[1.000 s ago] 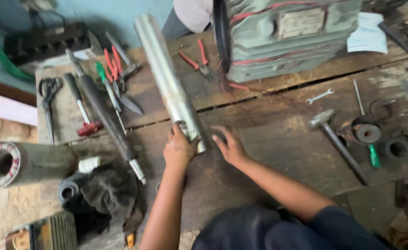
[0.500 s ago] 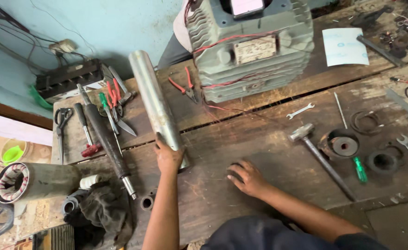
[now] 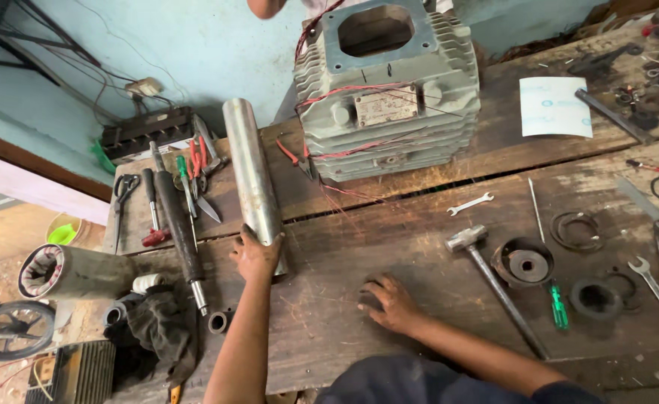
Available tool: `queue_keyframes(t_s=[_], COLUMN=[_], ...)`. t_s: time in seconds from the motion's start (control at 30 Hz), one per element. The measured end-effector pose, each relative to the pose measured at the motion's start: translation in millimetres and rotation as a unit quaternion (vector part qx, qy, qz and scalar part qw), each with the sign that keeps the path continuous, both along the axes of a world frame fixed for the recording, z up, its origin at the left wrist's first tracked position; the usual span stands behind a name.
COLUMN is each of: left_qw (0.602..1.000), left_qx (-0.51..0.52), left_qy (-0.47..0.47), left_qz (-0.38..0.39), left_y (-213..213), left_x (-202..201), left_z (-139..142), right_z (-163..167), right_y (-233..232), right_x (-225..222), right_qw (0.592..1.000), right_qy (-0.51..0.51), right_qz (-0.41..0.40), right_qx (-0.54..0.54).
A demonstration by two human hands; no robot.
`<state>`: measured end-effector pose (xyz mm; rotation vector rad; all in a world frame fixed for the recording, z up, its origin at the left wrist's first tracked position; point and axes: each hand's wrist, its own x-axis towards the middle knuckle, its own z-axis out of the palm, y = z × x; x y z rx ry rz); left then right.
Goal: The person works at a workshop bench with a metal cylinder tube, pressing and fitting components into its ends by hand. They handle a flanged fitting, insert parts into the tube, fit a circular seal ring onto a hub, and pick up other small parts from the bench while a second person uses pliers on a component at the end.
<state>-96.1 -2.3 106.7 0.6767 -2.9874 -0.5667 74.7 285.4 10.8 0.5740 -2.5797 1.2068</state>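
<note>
Steel tube [image 3: 251,172], left hand [image 3: 257,256] clasping its end, lies between pliers [image 3: 197,161] and motor housing [image 3: 389,90].

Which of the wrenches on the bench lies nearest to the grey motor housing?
The small open-ended wrench, lying alone just below the motor housing; the others lie at the bench's right edge.

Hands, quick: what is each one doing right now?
Left hand: closed on the near end of the steel tube.
Right hand: open, fingers spread flat on the wooden workbench, holding nothing.

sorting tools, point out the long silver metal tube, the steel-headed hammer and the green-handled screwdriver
long silver metal tube [image 3: 248,168], head view, mid shaft
steel-headed hammer [image 3: 466,239], head view, head
green-handled screwdriver [image 3: 559,307], head view, handle
</note>
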Motion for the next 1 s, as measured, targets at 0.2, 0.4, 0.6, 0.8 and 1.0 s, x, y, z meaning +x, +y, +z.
queue_keyframes(t_s=[0.2, 0.4, 0.6, 0.8, 1.0], left_qw=[1.000, 1.000, 0.999, 0.999, 1.000], left_qx=[-0.004, 0.022, 0.034, 0.027, 0.017], left_qy=[0.008, 0.013, -0.010, -0.006, 0.017], left_qz=[0.008, 0.009, 0.020, 0.018, 0.004], left_y=[2, 0, 3, 3, -2], left_x=[0, 0, -1, -1, -1], left_z=[-4, -4, 2, 2, -9], right_z=[10, 19, 26, 18, -2], right_y=[5, 7, 10, 7, 1], right_x=[1, -1, 0, -1, 1], right_qw=[0.999, 0.999, 0.999, 0.999, 1.000], right_qy=[-0.013, -0.017, -0.034, -0.030, 0.002], right_qz=[0.024, 0.024, 0.035, 0.026, -0.012], right_qx=[-0.019, -0.014, -0.011, -0.005, 0.012])
